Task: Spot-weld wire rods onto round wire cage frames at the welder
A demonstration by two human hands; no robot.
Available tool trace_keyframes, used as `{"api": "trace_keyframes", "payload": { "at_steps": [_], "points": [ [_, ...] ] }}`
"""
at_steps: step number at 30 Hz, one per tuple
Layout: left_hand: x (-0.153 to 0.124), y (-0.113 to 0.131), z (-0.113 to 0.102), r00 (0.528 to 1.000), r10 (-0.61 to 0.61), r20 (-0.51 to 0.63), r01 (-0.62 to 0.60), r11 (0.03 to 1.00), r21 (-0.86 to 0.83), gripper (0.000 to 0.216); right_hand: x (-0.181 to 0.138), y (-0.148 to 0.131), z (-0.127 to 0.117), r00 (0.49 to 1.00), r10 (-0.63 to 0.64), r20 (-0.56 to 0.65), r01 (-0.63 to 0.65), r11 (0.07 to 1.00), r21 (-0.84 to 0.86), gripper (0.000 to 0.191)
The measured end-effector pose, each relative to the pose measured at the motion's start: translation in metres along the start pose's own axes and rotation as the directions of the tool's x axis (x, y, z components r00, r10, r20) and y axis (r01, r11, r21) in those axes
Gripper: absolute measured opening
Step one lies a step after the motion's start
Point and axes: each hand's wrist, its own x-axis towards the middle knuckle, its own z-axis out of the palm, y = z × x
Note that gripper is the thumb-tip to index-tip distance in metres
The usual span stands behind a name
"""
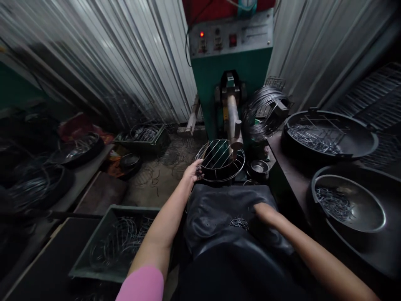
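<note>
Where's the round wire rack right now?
The round wire rack is just right of centre in the head view, its left edge in the left hand, near the end of the thick metal arm.

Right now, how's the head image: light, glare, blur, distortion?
Head view: dim overall, left side in deep shadow; head view: pale sheen on the corrugated wall and black lap cover; head view: wire racks at right edge smeared, outer areas stretched; head view: left hand and round wire rack clearer.

Dim overall; pale sheen on the corrugated wall; left margin shadowy and blurred; edges stretched.
</note>
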Motion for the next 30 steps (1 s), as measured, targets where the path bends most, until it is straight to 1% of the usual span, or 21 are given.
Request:
{"api": "trace_keyframes", "payload": {
  "at_steps": [1, 2, 3, 4, 6, 7, 8, 10, 13, 15, 17, 19, 20, 22, 24, 26, 28, 30],
  "points": [
    [0.000, -0.001, 0.000, 1.000, -0.002, 0.004, 0.002, 1.000, -0.004, 0.037, -0.003, 0.008, -0.007, 1.000, 0.017, -0.005, -0.017, 0.999, 0.033, 0.011],
    [-0.001, -0.001, -0.001, 1.000, 0.003, 0.007, -0.003, 1.000, -0.009, 0.038, -0.008, 0.016, -0.012, 0.999, 0.050, -0.013, -0.048, 0.993, 0.107, 0.010],
    [-0.002, -0.002, -0.001, 1.000, 0.008, 0.005, -0.008, 1.000, -0.010, 0.038, -0.014, 0.024, -0.015, 0.995, 0.098, -0.024, -0.090, 0.970, 0.224, 0.012],
    [-0.003, -0.002, -0.001, 1.000, 0.012, 0.002, -0.012, 1.000, -0.007, 0.037, -0.020, 0.030, -0.015, 0.986, 0.161, -0.040, -0.135, 0.918, 0.373, 0.016],
    [-0.005, -0.003, 0.000, 1.000, 0.015, -0.014, -0.015, 1.000, 0.008, 0.035, -0.031, 0.040, -0.010, 0.954, 0.296, -0.045, -0.196, 0.731, 0.654, 0.018],
    [-0.006, -0.004, 0.000, 1.000, 0.015, -0.021, -0.014, 1.000, 0.015, 0.035, -0.036, 0.043, -0.006, 0.938, 0.344, -0.041, -0.202, 0.637, 0.744, 0.018],
    [-0.008, -0.004, 0.000, 1.000, 0.016, -0.026, -0.015, 1.000, 0.019, 0.034, -0.039, 0.045, -0.002, 0.928, 0.372, -0.039, -0.197, 0.576, 0.794, 0.018],
    [-0.011, -0.004, 0.001, 0.999, 0.020, -0.025, -0.019, 1.000, 0.020, 0.034, -0.042, 0.046, 0.004, 0.920, 0.391, -0.029, -0.183, 0.494, 0.850, 0.020],
    [-0.015, -0.003, 0.001, 1.000, 0.023, -0.019, -0.022, 1.000, 0.012, 0.034, -0.040, 0.045, 0.005, 0.914, 0.406, -0.018, -0.164, 0.409, 0.898, 0.021],
    [-0.018, -0.003, 0.002, 1.000, 0.026, -0.011, -0.026, 1.000, 0.000, 0.035, -0.038, 0.044, 0.004, 0.909, 0.417, -0.020, -0.153, 0.377, 0.913, 0.021],
    [-0.020, -0.003, 0.002, 1.000, 0.028, -0.009, -0.029, 1.000, -0.013, 0.035, -0.036, 0.043, 0.002, 0.906, 0.422, -0.026, -0.149, 0.376, 0.914, 0.019],
    [-0.020, -0.004, 0.002, 1.000, 0.029, -0.010, -0.029, 0.999, -0.023, 0.036, -0.036, 0.042, 0.001, 0.900, 0.435, -0.036, -0.166, 0.416, 0.894, 0.018],
    [-0.020, -0.004, 0.002, 0.999, 0.031, -0.009, -0.031, 0.999, -0.028, 0.036, -0.036, 0.042, 0.001, 0.893, 0.448, -0.051, -0.178, 0.454, 0.873, 0.017],
    [-0.018, -0.005, 0.002, 0.999, 0.044, 0.003, -0.044, 0.998, -0.049, 0.036, -0.038, 0.042, 0.002, 0.880, 0.462, -0.109, -0.199, 0.566, 0.800, 0.016],
    [-0.017, -0.005, 0.004, 0.997, 0.076, 0.010, -0.075, 0.993, -0.087, 0.035, -0.042, 0.041, 0.003, 0.880, 0.437, -0.188, -0.195, 0.692, 0.695, 0.013],
    [-0.017, -0.005, 0.006, 0.994, 0.111, -0.015, -0.112, 0.986, -0.124, 0.033, -0.045, 0.040, 0.003, 0.892, 0.383, -0.241, -0.172, 0.779, 0.603, 0.011],
    [-0.019, -0.004, 0.009, 0.989, 0.136, -0.062, -0.143, 0.979, -0.142, 0.033, -0.044, 0.036, 0.001, 0.911, 0.338, -0.235, -0.146, 0.799, 0.583, 0.012],
    [-0.021, -0.004, 0.012, 0.983, 0.156, -0.100, -0.170, 0.974, -0.148, 0.033, -0.038, 0.025, -0.009, 0.928, 0.295, -0.227, -0.080, 0.754, 0.652, 0.018]
  ]
}}
